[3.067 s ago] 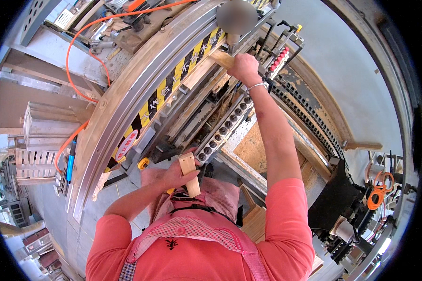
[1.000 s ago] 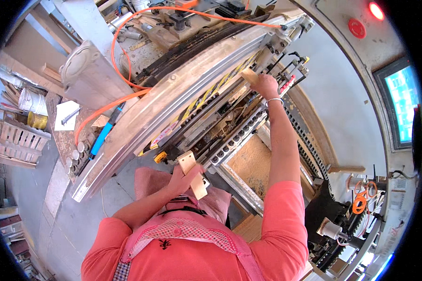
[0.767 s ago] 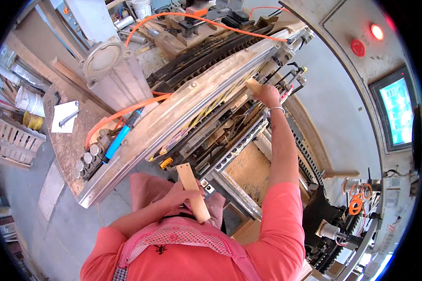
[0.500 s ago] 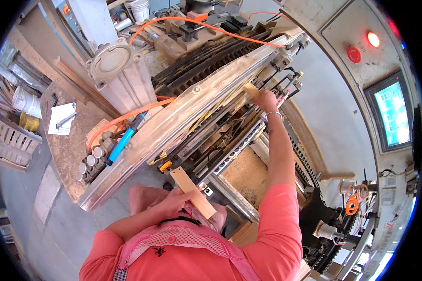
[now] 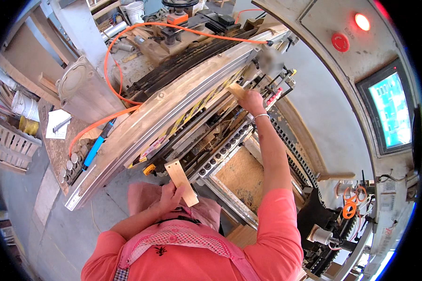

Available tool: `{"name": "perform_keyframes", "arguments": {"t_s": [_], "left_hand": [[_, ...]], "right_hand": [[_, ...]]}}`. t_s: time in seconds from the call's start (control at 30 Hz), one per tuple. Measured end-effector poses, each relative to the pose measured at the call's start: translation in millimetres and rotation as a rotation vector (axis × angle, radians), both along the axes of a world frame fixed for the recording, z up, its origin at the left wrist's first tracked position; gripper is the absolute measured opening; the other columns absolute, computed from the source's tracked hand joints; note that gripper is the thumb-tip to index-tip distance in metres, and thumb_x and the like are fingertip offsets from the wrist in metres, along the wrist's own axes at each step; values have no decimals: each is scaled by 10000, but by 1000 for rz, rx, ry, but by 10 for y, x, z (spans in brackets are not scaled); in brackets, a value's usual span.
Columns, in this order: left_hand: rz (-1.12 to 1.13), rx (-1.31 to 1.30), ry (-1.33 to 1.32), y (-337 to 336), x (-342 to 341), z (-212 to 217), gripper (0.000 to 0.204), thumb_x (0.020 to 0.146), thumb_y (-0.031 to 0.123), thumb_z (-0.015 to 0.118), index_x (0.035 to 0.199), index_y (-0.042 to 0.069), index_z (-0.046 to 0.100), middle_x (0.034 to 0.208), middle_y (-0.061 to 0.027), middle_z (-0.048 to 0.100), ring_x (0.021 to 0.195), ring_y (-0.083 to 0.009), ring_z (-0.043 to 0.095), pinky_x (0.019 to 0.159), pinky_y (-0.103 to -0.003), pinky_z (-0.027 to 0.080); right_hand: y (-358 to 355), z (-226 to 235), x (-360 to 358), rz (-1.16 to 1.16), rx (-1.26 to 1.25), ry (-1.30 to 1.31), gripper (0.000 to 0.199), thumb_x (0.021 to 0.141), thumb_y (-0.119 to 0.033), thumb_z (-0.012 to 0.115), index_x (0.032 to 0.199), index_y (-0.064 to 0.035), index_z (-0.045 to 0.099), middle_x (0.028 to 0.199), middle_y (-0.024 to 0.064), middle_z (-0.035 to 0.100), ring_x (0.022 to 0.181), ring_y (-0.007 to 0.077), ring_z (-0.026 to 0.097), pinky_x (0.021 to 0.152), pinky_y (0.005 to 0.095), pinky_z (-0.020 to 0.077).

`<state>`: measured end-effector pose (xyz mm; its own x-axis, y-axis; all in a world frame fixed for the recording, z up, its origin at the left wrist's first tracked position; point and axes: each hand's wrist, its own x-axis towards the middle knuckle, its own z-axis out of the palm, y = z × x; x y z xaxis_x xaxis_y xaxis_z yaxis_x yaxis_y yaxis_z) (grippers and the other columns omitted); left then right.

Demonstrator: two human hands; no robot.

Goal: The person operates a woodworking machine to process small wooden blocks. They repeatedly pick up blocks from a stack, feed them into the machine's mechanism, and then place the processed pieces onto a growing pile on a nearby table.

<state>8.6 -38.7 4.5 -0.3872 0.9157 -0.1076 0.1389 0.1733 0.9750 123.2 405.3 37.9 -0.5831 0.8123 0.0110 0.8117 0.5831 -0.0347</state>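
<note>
My left hand (image 5: 170,197) is closed around the lower part of a pale wooden board (image 5: 179,177), held tilted in front of my body. Small holes show near the board's upper end. My right arm stretches out over the machine (image 5: 220,122), and my right hand (image 5: 251,102) grips a short pale wooden piece (image 5: 235,89) beside the long beam. Only the end of that piece sticks out past my fingers; the rest is hidden by the hand. Below the right forearm lies a tray of sawdust (image 5: 243,177).
The long beam (image 5: 147,107) crosses diagonally, with an orange hose (image 5: 109,61) looping over it. At the right stands a control panel with a lit screen (image 5: 390,112) and a red stop button (image 5: 340,42). A white sheet of paper (image 5: 57,123) lies on the left-hand worktop.
The view has shifted, so the machine sits further left in the picture. The board in my left hand has turned steeper. My right hand keeps its grip on the wooden piece near the beam.
</note>
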Motion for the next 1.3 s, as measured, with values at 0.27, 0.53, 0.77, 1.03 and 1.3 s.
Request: {"name": "perform_keyframes", "arguments": {"t_s": [0.27, 0.53, 0.77, 1.03, 1.3], "left_hand": [[-30, 122, 63, 38, 49, 35, 169, 864, 129, 525, 887, -33, 569, 697, -142, 619, 626, -181, 626, 553, -316, 473], [-26, 84, 93, 27, 42, -10, 167, 860, 137, 525, 862, -25, 566, 668, -132, 611, 603, -211, 625, 546, -324, 470], [-41, 95, 78, 18, 34, -50, 176, 857, 146, 527, 865, -25, 567, 672, -140, 605, 598, -244, 619, 542, -329, 467], [-55, 79, 105, 12, 28, -26, 180, 851, 138, 520, 879, -30, 578, 697, -149, 611, 629, -269, 624, 578, -336, 478], [-76, 108, 89, -5, 2, -84, 186, 852, 141, 521, 872, -35, 581, 705, -142, 614, 640, -245, 621, 590, -327, 476]], "right_hand": [[-8, 51, 41, 28, -16, -43, 430, 718, -430, 645, 849, -21, 649, 885, 175, 640, 851, 317, 627, 747, 403, 515], [0, 38, 65, 20, -5, -2, 430, 693, -394, 699, 882, -10, 660, 896, 174, 648, 857, 313, 637, 764, 388, 517], [-17, 82, 56, 28, -22, -14, 421, 696, -382, 706, 890, -11, 662, 892, 174, 648, 882, 305, 631, 780, 382, 514], [45, 17, 82, 39, -38, 6, 412, 705, -395, 669, 877, -22, 653, 907, 184, 640, 875, 330, 623, 764, 402, 515], [126, 92, 180, -8, -58, 9, 408, 696, -384, 670, 885, -22, 651, 883, 189, 650, 854, 340, 630, 757, 419, 512]]}}
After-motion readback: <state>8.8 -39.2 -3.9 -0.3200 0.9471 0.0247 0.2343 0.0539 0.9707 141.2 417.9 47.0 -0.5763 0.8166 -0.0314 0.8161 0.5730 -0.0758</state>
